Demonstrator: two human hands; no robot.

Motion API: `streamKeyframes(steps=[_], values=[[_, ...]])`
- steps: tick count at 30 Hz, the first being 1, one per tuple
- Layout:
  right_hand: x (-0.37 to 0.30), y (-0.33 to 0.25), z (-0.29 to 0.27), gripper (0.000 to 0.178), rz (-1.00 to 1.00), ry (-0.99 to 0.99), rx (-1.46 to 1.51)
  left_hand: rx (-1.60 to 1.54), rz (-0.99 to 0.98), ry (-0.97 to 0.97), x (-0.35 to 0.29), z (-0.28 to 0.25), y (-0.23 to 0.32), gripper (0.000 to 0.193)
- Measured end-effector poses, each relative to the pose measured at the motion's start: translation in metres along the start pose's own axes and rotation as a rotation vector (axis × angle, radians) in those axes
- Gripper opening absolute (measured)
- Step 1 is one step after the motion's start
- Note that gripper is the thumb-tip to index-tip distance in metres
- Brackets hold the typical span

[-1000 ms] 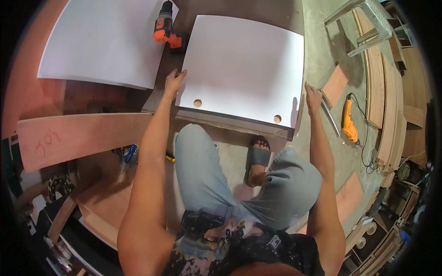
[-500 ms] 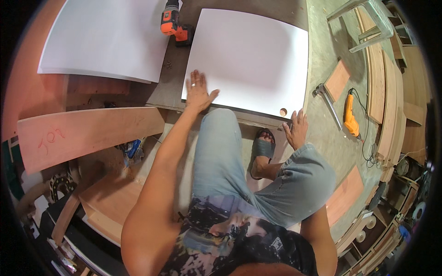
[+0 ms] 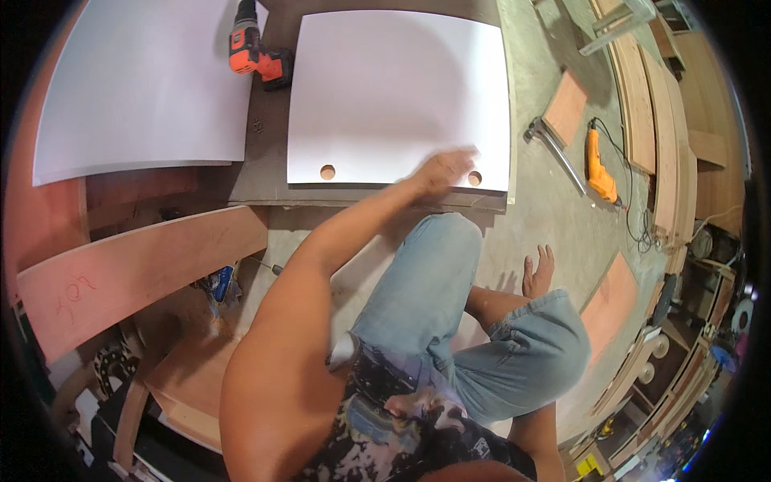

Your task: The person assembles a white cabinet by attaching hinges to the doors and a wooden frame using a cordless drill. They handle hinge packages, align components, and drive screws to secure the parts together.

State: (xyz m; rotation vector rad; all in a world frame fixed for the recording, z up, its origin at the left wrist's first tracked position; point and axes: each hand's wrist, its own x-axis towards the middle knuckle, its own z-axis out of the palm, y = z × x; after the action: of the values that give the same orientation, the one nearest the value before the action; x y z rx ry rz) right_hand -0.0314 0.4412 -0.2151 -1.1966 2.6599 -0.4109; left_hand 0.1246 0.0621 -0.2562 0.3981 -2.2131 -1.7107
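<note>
Underlying L hand (image 3: 444,171): wht pnl (image 3: 385,88)

A: What's the white board (image 3: 385,88) like?
B: Smooth, with a soft sheen; its round hole (image 3: 328,173) shows brown, wood-like material inside.
A: And the orange drill (image 3: 244,55)?
B: Orange and black plastic. The hammer (image 3: 564,159) has a shiny metal shaft.
A: The long plank (image 3: 144,273)?
B: Dull, bare-looking wood.
A: Floor (image 3: 562,213)?
B: Matt grey, like concrete. The jeans (image 3: 422,281) are faded denim cloth.
</note>
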Motion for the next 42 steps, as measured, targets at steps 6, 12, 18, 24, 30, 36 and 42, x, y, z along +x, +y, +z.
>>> streamKeyframes(steps=[6,12,18,24,30,36,42], values=[[-0.006,0.000,0.012,0.048,0.029,0.012,0.077,0.898,-0.146,0.267,0.040,-0.005,-0.022,0.070],[0.038,-0.021,0.015,0.044,-0.255,-0.040,0.148,-0.062,0.082,-1.065,0.031,0.120,0.073,0.062],[0.011,0.007,0.022,0.049,0.228,-0.487,0.597,0.537,0.056,-0.398,-0.087,0.004,0.130,0.062],[0.038,-0.031,-0.055,0.072,0.801,-0.860,1.539,0.266,-0.189,0.174,-0.243,-0.035,0.124,0.070],[0.078,-0.121,-0.192,0.076,0.100,-1.032,1.263,-0.026,-0.716,0.500,-0.375,-0.029,0.087,0.045],[0.113,-0.232,-0.235,0.058,-0.391,-0.981,0.358,0.021,-1.088,1.061,-0.534,-0.006,-0.021,0.028],[0.126,-0.236,-0.214,0.048,-0.238,-0.958,0.501,-0.379,-1.005,1.885,-0.636,-0.072,-0.060,0.022]])
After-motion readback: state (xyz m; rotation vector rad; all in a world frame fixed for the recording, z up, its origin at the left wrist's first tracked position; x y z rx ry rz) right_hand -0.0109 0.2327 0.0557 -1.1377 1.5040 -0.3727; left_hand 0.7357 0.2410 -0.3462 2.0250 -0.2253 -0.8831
